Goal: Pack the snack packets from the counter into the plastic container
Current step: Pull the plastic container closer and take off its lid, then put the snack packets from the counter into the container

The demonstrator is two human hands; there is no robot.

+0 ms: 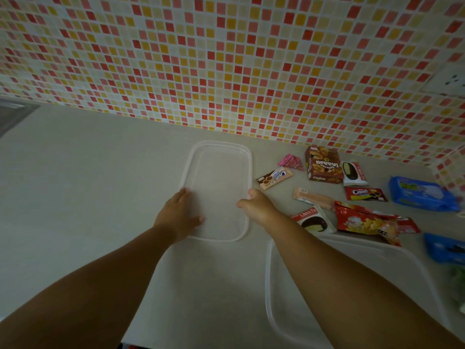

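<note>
I see the clear plastic container at the near right of the worktop, partly under my right forearm, with nothing inside that I can make out. Its flat clear lid lies farther back at centre. My left hand rests on the lid's left edge with fingers fairly straight; my right hand is at the lid's right edge with fingers curled, though I cannot tell if they pinch the rim. The hands sit apart, one on each side of the lid. The snack packets spread out right of the lid: an Oreo packet, a pink packet, a brown box, a Choco Pie, a red bag and a blue pack. A mosaic tile wall rises behind.
</note>
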